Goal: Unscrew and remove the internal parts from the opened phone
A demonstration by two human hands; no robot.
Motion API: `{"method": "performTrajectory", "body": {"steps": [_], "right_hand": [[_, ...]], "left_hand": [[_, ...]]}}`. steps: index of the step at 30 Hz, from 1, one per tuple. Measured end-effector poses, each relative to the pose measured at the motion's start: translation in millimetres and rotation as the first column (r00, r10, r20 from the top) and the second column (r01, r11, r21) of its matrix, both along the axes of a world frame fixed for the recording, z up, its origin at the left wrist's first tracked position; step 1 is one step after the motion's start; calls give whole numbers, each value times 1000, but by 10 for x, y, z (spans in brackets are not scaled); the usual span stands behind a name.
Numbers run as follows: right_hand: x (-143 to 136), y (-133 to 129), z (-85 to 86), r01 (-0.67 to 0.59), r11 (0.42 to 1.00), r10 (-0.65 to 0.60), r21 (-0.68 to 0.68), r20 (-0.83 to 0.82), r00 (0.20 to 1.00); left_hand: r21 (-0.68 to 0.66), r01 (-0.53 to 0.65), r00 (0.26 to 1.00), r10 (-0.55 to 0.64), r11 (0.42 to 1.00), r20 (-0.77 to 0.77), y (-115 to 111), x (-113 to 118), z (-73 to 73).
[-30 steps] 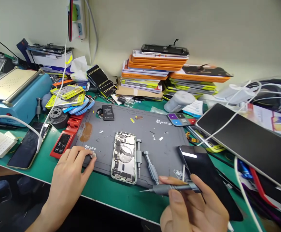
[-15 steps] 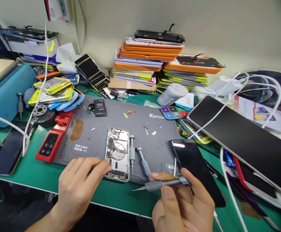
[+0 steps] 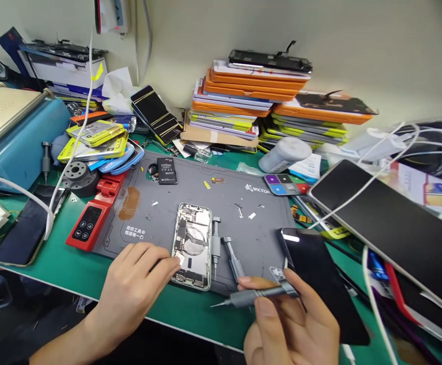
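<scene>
An opened phone body [image 3: 192,247] with bare inner parts lies on the dark grey mat [image 3: 160,208]. My left hand [image 3: 141,284] is at its lower left edge, thumb and fingertips pinched on a small white piece [image 3: 180,259] over the phone. In my right hand [image 3: 289,314] is a grey screwdriver [image 3: 257,295], held between thumb and fingers, its thin tip pointing left below the phone. A second screwdriver [image 3: 216,241] lies along the phone's right side, and a third [image 3: 233,257] lies slanted beside it.
A black battery [image 3: 167,171], small metal bits and a red device [image 3: 91,220] are around the mat. On the right lie a dark phone screen [image 3: 320,279] and a large dark tablet [image 3: 388,223]. Stacked orange cases [image 3: 251,88] stand behind.
The view has shifted, so the scene appears farther right. A small white piece now shows at my left fingertips. My right hand still holds the screwdriver.
</scene>
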State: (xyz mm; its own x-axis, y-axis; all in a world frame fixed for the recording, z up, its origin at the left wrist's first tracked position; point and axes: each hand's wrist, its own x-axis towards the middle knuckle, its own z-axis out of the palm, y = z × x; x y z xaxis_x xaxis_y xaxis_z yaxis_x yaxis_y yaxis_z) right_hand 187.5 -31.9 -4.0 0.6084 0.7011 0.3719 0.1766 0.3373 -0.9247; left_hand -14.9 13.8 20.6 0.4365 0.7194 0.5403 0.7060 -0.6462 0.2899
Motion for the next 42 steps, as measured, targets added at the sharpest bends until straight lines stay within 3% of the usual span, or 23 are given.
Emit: {"method": "performTrajectory", "body": {"steps": [15,23,26,28,31,33,36,39,42], "right_hand": [[56,-18,-73,-75,995,77,-70,34,996],[24,43,-35,35,986,-50,165,88,995],[-22,27,5,40,988,-70,146,204,976],[-37,27,37,11,1000,-20,26,388,921],[-28,83,65,-42,990,127,-138,699,704],[-16,143,54,-88,986,167,-142,822,545],[-24,211,5,-122,983,175,-138,906,386],[-60,225,-28,-152,975,201,-160,928,313],[-89,211,-19,-166,975,192,-148,935,298]], "left_hand": [[4,-1,999,1,1000,53,-26,-34,-48],[16,5,1000,-6,1000,17,-153,-71,-151],[35,-3,1000,2,999,16,-171,-66,-173],[39,-9,1000,8,999,17,-167,-59,-177],[32,-10,999,9,999,32,-152,-52,-172],[13,-8,998,7,1000,61,-144,-52,-165],[-35,-5,994,8,999,105,-137,-52,-155],[-55,-9,992,15,998,124,-135,-50,-151],[-42,-5,991,11,999,132,-131,-48,-158]]}}
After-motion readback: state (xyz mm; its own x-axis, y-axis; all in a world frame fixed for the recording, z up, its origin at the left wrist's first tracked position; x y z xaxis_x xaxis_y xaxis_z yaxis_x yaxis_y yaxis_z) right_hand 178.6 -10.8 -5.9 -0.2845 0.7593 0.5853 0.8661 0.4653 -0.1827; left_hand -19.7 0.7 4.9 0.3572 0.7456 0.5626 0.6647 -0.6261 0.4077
